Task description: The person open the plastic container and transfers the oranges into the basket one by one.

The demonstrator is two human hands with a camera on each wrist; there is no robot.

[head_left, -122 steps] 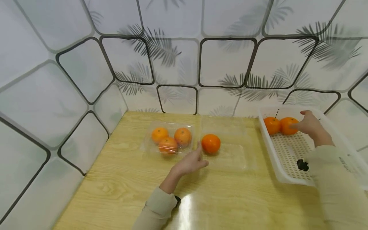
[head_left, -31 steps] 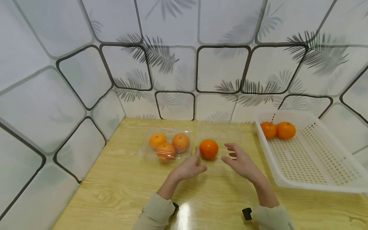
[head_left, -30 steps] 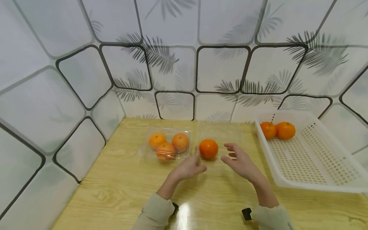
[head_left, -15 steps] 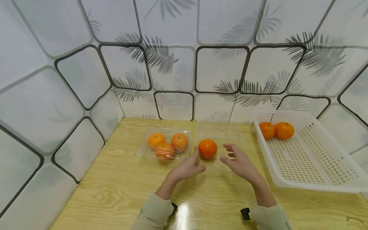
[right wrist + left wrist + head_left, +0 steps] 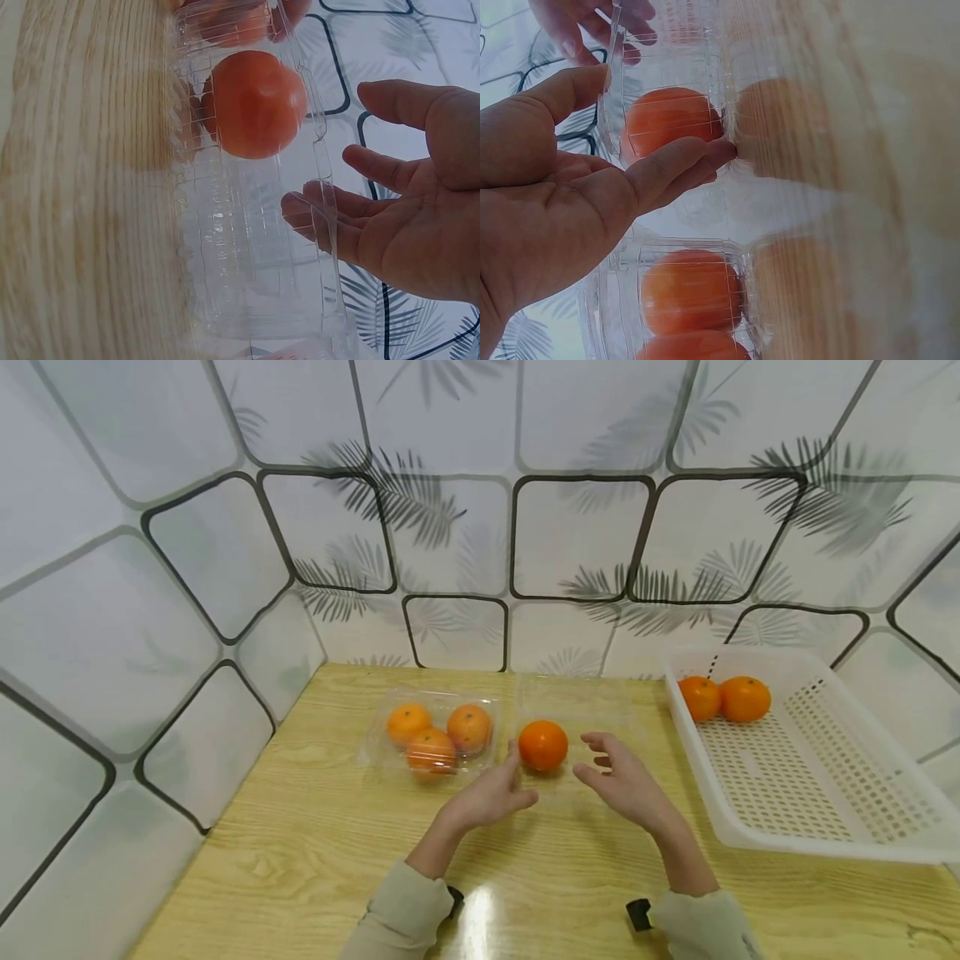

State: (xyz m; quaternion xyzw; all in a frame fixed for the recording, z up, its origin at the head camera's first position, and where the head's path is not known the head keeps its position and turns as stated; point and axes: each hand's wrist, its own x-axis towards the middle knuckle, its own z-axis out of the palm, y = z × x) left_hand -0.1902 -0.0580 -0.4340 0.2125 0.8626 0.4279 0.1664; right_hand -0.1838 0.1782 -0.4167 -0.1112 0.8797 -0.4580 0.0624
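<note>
A single orange (image 5: 543, 745) sits at the left end of a clear plastic clamshell box (image 5: 247, 247), whose lid (image 5: 573, 697) is folded back toward the wall. My left hand (image 5: 486, 797) is at this box's left side, fingers extended along the outer wall and thumb near the rim in the left wrist view. My right hand (image 5: 626, 783) hovers over the box's right part with loosely bent, spread fingers, holding nothing and apart from the orange. To the left, another clear box (image 5: 380, 745) contains three oranges (image 5: 431, 752) under its plastic.
A white perforated basket (image 5: 712, 781) stands on the right with two oranges (image 5: 745, 699) in its far left corner. Everything rests on a wood-grain table (image 5: 300, 843). Patterned wall covering (image 5: 457, 543) closes off the back and left.
About four seconds ago my right hand was at an orange in the basket; it has come back left to the open box without it. Over the last second almost nothing moves.
</note>
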